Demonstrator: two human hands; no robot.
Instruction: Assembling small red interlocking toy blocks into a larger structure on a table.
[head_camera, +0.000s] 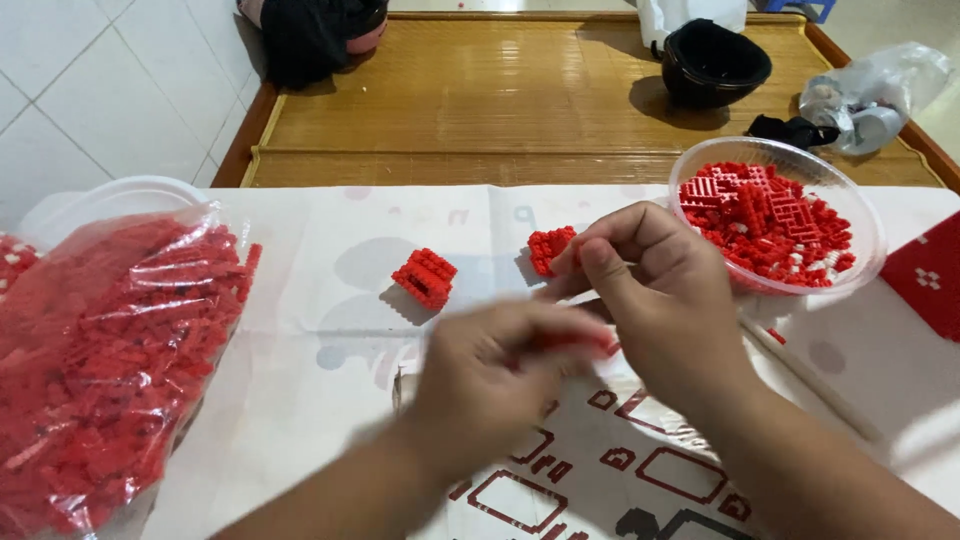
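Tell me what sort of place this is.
Probably a home, with the work done low down: a white tiled floor, a woven bamboo mat on a wood-framed platform, and a printed sheet spread out with a bag of red building bricks.

One head-worn camera looks steeply down, close over the table (300, 420).

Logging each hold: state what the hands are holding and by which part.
Both hands, left hand and right hand, meet on small red plastic brick pieces; motion blur hides the exact grip.
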